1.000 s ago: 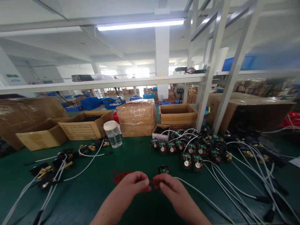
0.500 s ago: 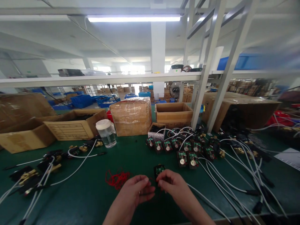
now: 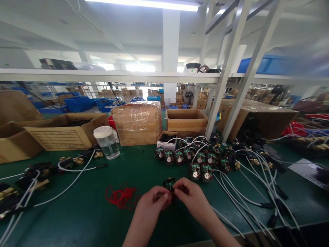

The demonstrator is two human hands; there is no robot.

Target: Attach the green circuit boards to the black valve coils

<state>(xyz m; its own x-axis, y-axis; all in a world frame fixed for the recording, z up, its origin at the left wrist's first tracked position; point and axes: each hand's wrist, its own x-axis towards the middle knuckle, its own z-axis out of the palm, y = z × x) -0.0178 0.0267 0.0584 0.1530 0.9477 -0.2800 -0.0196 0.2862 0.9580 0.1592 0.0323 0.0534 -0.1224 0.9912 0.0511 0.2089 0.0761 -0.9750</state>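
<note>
One left hand [image 3: 151,207] and one right hand [image 3: 191,196] are seen at lower centre, with one green-boarded module [image 3: 169,184] beside them and one tangle of red wire [image 3: 122,197] to the left. Nine more such modules [image 3: 194,168] can be clearly counted right of centre. One lidded jug [image 3: 106,141], one small white box [image 3: 166,146], one fan [image 3: 188,93] and one lit tube [image 3: 144,4] are seen farther up.

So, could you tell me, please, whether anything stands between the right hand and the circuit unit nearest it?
Nothing visible does: the right hand is beside the unit. The left hand is close too, but left; the red wires lie farther left.
</note>
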